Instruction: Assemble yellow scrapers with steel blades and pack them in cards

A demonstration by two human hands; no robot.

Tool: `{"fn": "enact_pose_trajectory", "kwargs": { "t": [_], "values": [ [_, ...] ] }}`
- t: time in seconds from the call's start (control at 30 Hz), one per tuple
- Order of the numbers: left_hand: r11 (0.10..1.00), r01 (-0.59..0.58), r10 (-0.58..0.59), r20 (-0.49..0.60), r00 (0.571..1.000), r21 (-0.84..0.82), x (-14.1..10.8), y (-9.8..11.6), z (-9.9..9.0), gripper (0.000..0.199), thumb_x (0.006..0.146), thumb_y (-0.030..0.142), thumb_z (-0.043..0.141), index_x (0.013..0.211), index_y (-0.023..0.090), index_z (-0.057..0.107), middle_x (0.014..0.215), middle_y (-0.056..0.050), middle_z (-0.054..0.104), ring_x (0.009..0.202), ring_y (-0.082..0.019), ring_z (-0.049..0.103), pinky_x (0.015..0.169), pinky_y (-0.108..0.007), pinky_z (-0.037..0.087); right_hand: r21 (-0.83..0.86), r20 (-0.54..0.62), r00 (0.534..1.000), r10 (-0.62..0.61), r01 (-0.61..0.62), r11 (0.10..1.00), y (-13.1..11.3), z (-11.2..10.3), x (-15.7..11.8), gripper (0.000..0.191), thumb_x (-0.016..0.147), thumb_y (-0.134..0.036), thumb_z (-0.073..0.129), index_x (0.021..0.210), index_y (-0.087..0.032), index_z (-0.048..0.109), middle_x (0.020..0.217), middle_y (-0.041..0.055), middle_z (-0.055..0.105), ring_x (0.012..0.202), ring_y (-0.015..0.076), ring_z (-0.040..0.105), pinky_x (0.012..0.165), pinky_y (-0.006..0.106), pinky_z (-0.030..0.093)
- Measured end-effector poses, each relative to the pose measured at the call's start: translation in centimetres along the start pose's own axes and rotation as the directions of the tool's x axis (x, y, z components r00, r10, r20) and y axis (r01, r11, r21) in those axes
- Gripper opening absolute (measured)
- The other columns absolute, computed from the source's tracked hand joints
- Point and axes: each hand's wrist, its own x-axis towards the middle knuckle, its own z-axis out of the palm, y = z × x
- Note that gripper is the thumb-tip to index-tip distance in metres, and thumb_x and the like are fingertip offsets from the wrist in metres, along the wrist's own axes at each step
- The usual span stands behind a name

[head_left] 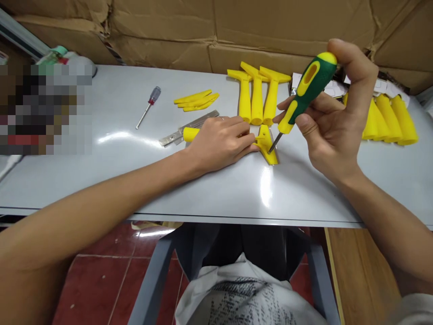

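Observation:
Lying on the grey table, a yellow plastic scraper (267, 155) has its wide head toward the right and its handle end toward the left. My left hand (221, 142) is wrapped over the scraper's handle and presses it to the tabletop. A green and yellow screwdriver (316, 79) is tilted in my right hand (338, 117), between fingers and thumb, with the index finger on the butt of its handle. Its metal tip meets the scraper head; any screw under it is too small to make out. Flat metal blades (189, 128) lie just behind my left hand.
Three yellow scraper handles (257, 97) lie behind my hands. Yellow strips (196, 100) and a small grey-handled screwdriver (149, 107) are left of them. Several more yellow handles (389, 117) are on the right. Cardboard (162, 36) lines the back; the table's front edge (237, 221) is near my lap.

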Motion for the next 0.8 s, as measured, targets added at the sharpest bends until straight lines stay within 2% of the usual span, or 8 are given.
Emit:
{"fn": "enact_pose_trajectory", "kwargs": {
  "t": [0.23, 0.43, 0.5, 0.63, 0.8],
  "values": [
    [0.993, -0.065, 0.066, -0.012, 0.998, 0.095, 0.1, 0.0, -0.1, 0.048, 0.112, 0.048, 0.05, 0.08, 0.019, 0.07, 0.077, -0.003, 0.069, 0.073, -0.017, 0.064, 0.06, -0.033, 0.035, 0.024, 0.002, 0.999, -0.037, 0.036, 0.999, 0.3, -0.2, 0.2, 0.073, 0.087, -0.07, 0.073, 0.15, -0.052, 0.041, 0.168, -0.0032, 0.032, 0.106, 0.0256, 0.078, 0.096, 0.052, 0.07],
    [0.994, -0.051, 0.052, -0.005, 0.999, 0.093, 0.0, 0.0, -0.2, 0.046, 0.111, 0.048, 0.052, 0.081, 0.019, 0.07, 0.079, -0.004, 0.071, 0.075, -0.018, 0.065, 0.06, -0.033, 0.035, 0.032, -0.014, 0.999, -0.049, 0.05, 0.998, 1.2, -0.3, 0.3, 0.079, 0.082, -0.081, 0.07, 0.15, -0.052, 0.04, 0.168, -0.003, 0.035, 0.113, 0.0285, 0.077, 0.103, 0.056, 0.067],
    [0.997, -0.033, 0.032, 0.01, 0.999, 0.068, 0.0, 0.0, 0.0, 0.047, 0.11, 0.052, 0.052, 0.082, 0.019, 0.071, 0.08, -0.005, 0.07, 0.076, -0.019, 0.065, 0.061, -0.034, 0.036, 0.021, -0.007, 0.999, -0.043, 0.044, 0.999, 1.1, -0.3, 0.3, 0.077, 0.085, -0.079, 0.067, 0.151, -0.052, 0.039, 0.168, -0.0028, 0.034, 0.111, 0.028, 0.077, 0.102, 0.055, 0.067],
    [1.0, 0.014, -0.014, 0.015, 1.0, -0.009, -0.2, 0.0, 0.2, 0.051, 0.109, 0.058, 0.052, 0.082, 0.02, 0.072, 0.08, -0.005, 0.07, 0.077, -0.02, 0.064, 0.064, -0.034, 0.039, 0.031, 0.0, 1.0, -0.017, 0.017, 0.999, 0.6, -0.6, 0.3, 0.068, 0.088, -0.066, 0.07, 0.149, -0.056, 0.043, 0.168, -0.0069, 0.032, 0.109, 0.0273, 0.077, 0.102, 0.055, 0.068],
    [0.997, -0.031, 0.029, 0.028, 0.999, 0.077, -0.1, 0.0, -0.2, 0.05, 0.11, 0.057, 0.051, 0.083, 0.02, 0.071, 0.079, -0.005, 0.07, 0.076, -0.019, 0.066, 0.061, -0.033, 0.037, 0.045, -0.011, 1.0, -0.025, 0.025, 0.999, 0.9, -0.4, 0.1, 0.077, 0.084, -0.072, 0.073, 0.151, -0.054, 0.04, 0.17, -0.0063, 0.032, 0.118, 0.0296, 0.075, 0.101, 0.054, 0.068]
  ]
}}
